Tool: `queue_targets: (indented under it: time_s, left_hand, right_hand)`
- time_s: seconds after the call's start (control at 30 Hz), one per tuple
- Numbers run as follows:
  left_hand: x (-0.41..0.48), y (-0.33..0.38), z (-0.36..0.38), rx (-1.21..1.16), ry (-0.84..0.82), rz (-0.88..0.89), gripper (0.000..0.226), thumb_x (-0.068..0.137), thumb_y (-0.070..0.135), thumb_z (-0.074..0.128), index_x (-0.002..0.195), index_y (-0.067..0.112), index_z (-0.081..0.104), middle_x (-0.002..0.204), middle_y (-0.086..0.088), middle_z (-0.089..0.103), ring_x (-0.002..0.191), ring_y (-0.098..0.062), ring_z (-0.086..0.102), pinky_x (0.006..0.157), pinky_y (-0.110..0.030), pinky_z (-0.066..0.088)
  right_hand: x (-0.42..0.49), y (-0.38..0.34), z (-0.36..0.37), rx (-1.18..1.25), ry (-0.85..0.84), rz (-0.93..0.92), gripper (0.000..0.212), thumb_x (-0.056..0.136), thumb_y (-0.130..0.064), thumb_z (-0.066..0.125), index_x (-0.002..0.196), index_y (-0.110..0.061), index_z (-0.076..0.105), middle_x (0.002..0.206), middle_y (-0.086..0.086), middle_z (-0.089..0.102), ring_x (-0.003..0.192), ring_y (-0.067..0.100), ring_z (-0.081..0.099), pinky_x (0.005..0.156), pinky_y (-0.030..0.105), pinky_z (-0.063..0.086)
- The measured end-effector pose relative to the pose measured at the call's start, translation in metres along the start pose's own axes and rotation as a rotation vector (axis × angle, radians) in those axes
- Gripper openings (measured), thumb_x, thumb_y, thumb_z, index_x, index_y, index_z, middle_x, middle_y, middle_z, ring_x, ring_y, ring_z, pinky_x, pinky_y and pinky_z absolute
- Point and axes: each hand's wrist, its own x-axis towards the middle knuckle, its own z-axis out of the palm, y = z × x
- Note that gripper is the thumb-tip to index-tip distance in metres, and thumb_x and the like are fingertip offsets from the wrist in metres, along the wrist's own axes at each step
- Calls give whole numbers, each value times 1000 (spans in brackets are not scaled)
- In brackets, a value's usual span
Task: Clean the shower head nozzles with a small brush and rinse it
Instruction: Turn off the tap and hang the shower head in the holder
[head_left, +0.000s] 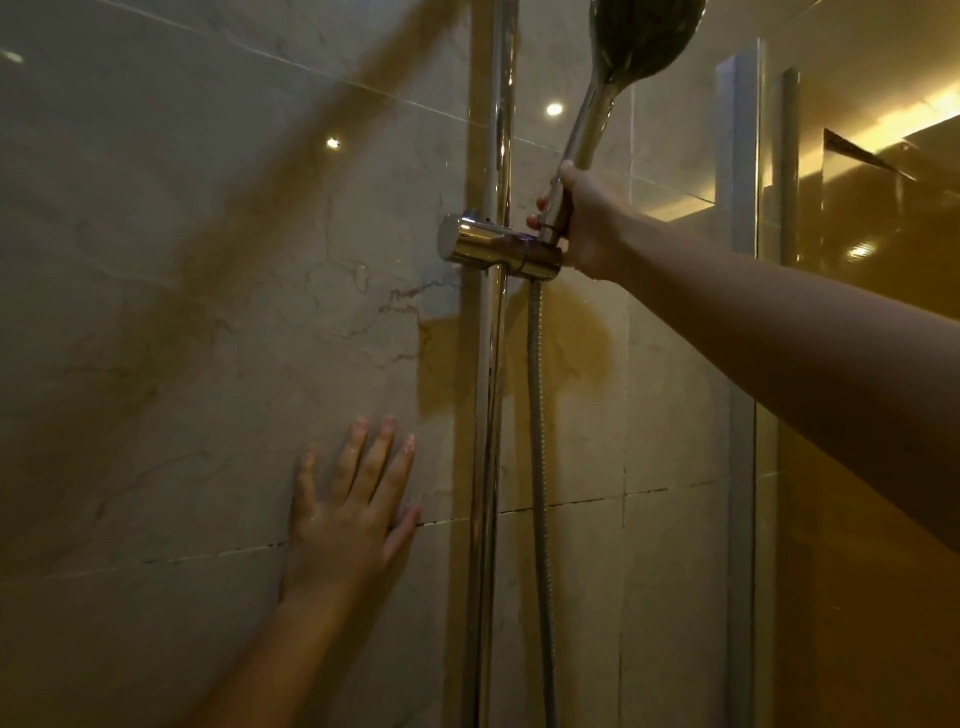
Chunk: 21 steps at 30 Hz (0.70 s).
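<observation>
A chrome shower head points up at the top of the view, its handle sloping down into the chrome holder on the vertical rail. My right hand grips the lower part of the handle just above the holder. My left hand presses flat against the wet marble wall tiles, fingers spread, left of the rail. The nozzle face is turned away from me. No brush is in view.
A ribbed metal hose hangs down from the holder beside the rail. A glass shower partition with a metal frame stands close on the right. Tiled wall fills the left.
</observation>
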Motion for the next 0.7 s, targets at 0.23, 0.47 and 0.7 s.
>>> queue_targets:
  time_s: [0.23,0.47,0.7]
  left_hand:
    - [-1,0,0,-3,-9,5,66,88,49,27,147,19,24,156,-7,21,144,-25,14,108,-58,15]
    - [0,-1,-1,-12,16,11,66,88,48,30,146,18,27,155,-8,23,144,-25,13,108,-58,16]
    - [0,-1,-1,-20,30,17,67,88,48,30,147,18,22,156,-8,19,144,-25,12,108,-59,17]
  right_hand:
    - [-1,9,-3,-29,-95,38,34,98,-48,36,103,-17,48,93,2,47,88,15,52,83,33,47]
    - [0,10,-5,-38,-134,36,36,97,-52,33,93,-19,48,91,1,47,91,17,51,95,41,44]
    - [-10,18,-6,-83,-135,68,56,97,-55,29,132,-13,41,125,8,53,119,24,49,105,47,31]
